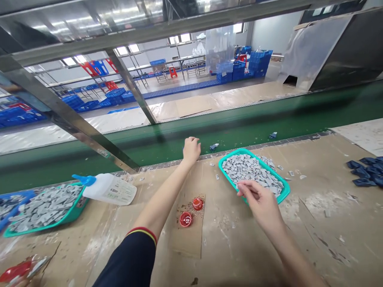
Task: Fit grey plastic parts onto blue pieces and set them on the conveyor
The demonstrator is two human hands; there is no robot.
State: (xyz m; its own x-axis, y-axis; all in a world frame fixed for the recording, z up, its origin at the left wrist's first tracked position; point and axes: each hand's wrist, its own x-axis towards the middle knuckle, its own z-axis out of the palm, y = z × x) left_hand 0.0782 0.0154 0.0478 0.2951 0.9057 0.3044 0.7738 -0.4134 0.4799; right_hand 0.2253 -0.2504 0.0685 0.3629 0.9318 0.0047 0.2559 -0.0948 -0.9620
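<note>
My left hand [191, 150] is stretched out over the green conveyor belt [167, 139], back of the hand up and fingers curled downward. A speck of blue shows at its left side; what it holds, if anything, is hidden. Just right of it on the belt lies a small dark blue piece with a grey tip [214, 147]. My right hand [263, 203] is closed in a pinch at the near edge of a turquoise basket [286, 191] full of small grey plastic pieces [248, 169]. Anything between those fingertips is too small to make out.
Two small red cups [186, 219] sit on cardboard between my arms. A white squeeze bottle [112, 189] with blue nozzle lies beside another basket [80, 205] at left. Dark blue pieces [366, 171] are piled at right. Another person's hand [22, 283] holds something red at lower left.
</note>
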